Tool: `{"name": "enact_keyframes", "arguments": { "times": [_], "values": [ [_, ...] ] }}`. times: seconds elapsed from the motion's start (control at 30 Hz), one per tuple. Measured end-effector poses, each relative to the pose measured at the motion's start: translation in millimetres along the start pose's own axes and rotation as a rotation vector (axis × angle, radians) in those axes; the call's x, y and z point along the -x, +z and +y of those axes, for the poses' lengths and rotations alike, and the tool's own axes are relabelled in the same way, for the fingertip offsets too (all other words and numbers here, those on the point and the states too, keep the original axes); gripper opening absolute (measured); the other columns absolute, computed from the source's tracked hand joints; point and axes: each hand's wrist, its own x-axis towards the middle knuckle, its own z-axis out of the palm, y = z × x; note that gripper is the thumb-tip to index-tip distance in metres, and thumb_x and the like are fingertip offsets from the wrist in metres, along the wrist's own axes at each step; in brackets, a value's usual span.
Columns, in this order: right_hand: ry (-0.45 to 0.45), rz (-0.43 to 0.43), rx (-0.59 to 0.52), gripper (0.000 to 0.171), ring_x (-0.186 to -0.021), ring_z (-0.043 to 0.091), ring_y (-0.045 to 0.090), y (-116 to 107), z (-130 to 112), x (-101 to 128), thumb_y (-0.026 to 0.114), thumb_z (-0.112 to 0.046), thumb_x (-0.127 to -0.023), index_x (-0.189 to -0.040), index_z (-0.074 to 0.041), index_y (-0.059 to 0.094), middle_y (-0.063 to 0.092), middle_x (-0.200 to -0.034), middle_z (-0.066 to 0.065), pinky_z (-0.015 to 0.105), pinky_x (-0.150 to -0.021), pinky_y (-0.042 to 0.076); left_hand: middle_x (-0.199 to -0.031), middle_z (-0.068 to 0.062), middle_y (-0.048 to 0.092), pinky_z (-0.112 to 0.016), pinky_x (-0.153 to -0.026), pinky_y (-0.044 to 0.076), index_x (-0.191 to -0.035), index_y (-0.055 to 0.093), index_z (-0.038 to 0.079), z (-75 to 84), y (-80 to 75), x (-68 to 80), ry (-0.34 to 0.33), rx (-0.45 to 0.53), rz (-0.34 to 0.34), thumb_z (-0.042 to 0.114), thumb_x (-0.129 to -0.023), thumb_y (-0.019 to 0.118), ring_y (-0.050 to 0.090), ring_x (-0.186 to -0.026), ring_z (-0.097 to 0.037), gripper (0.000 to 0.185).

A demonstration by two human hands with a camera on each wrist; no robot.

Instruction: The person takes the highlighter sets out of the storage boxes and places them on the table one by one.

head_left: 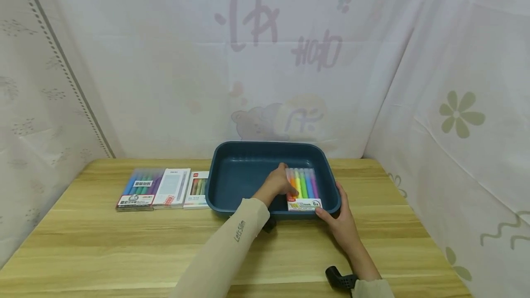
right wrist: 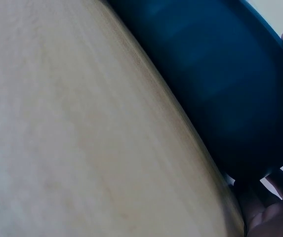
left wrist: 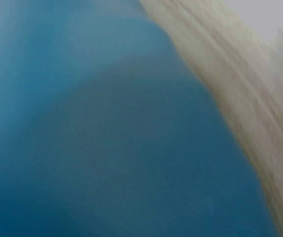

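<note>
A dark blue plastic tray (head_left: 248, 148) stands at the back of the table. My left hand (head_left: 276, 184) reaches into it and pinches the left side of a pack of highlighters (head_left: 305, 185) in several bright colours. The pack lies at the right end of the tray, its printed lower edge by the front rim. Around the tray's front right corner, my right hand (head_left: 342, 224) grips with the thumb at the rim and fingers along the outer side. The right wrist view shows the tray's outer wall (right wrist: 215, 89). Only blurred blue fills most of the left wrist view.
Left of the tray, side by side, lie a pack of dark-capped coloured pens (head_left: 141, 190), a white flat box (head_left: 171, 187) and a white pen box (head_left: 196, 190) partly behind the tray's edge. A patterned cloth (head_left: 165, 82) hangs behind the wooden table (head_left: 124, 247).
</note>
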Motion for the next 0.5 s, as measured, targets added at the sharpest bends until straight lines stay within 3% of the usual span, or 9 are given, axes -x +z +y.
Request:
{"name": "enact_keyframes", "arguments": {
  "times": [0.5],
  "values": [
    [0.000,-0.009,0.017,0.100,-0.149,0.038,0.025,-1.1,0.1,-0.4,0.073,-0.020,-0.090,-0.164,-0.024,0.004,0.018,-0.167,0.019,0.067,-0.121,0.018,-0.124,-0.019,0.059,-0.035,-0.075,0.061,-0.153,0.033,0.015,2.5,6.4,-0.6,0.047,0.136,-0.028,-0.003,-0.082,0.079,0.057,-0.092,-0.024,0.087]
  ]
}}
